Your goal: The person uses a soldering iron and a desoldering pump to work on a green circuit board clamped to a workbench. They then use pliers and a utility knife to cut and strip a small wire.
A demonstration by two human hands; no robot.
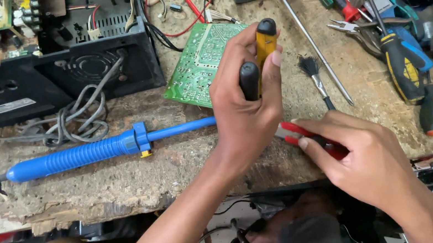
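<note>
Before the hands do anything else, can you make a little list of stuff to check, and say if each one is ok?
1. Left hand has a firm hold on the yellow-and-black handled tool: ok, fingers wrap it.
2. Right hand holds the red-handled tool: ok, fingers rest on it.
3. Which kind of tool the red one is: cannot tell, its tip is hidden.
4. Green circuit board lies flat on the bench: not ok, one edge leans on the black casing.
5. Blue soldering iron lies apart from the hands' fingers: ok.
6. Iron hot or cold: cannot tell.
</note>
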